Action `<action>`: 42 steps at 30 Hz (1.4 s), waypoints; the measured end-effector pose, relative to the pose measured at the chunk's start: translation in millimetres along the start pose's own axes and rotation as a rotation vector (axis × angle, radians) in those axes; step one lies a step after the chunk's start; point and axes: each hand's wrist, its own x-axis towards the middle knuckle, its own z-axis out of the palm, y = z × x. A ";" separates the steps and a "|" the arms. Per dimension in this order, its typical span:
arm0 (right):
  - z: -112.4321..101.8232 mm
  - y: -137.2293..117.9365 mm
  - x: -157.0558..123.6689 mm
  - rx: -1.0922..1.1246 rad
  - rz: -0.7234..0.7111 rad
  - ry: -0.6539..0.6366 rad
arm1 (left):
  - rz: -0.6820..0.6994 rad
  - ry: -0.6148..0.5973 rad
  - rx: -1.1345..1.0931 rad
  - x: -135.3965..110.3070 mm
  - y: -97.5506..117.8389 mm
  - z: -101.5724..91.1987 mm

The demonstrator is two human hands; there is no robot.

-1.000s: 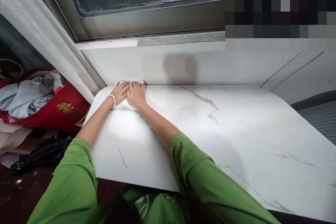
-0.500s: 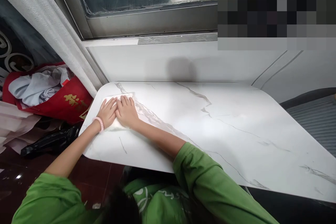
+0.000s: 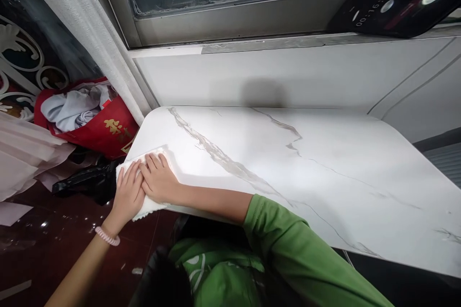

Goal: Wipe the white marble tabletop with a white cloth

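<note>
A white cloth [image 3: 149, 207] lies over the near left corner of the marble-patterned white table [image 3: 331, 144], its lower edge hanging past the rim. My left hand [image 3: 128, 192] rests flat on the cloth's left part, fingers stretched out, a pink coiled band around the wrist. Beside it, my right hand [image 3: 158, 178] presses flat on the cloth with its fingers extended. The two hands touch, the right one's fingertips close by the left one's fingers. Neither hand grips the cloth, and they cover its middle.
A red bag [image 3: 104, 129] stuffed with pale clothes stands left of the table, with a black plastic bag [image 3: 86, 182] below. A white curtain [image 3: 82, 24] hangs by the window [image 3: 234, 14]. A dark phone-like device [image 3: 396, 7] showing a timer appears at the upper right.
Both hands have slid the cloth toward me and slightly left, from the tabletop's left end to its near edge. The camera view has shifted a little.
</note>
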 end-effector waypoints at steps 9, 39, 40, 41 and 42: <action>6.5 33.6 33.9 -0.020 0.089 0.018 | 0.028 -0.073 -0.016 54.5 -27.9 12.5; 1.4 190.5 132.8 -0.117 0.519 0.315 | 0.304 -0.109 -0.179 296.4 -81.4 77.0; 1.7 190.3 132.5 -0.120 0.517 0.319 | 0.304 -0.107 -0.168 295.9 -81.2 77.1; 1.9 190.0 132.0 -0.123 0.516 0.322 | 0.303 -0.105 -0.155 294.9 -80.3 77.2; 1.9 189.8 131.2 -0.125 0.513 0.320 | 0.298 -0.103 -0.139 293.3 -78.5 77.0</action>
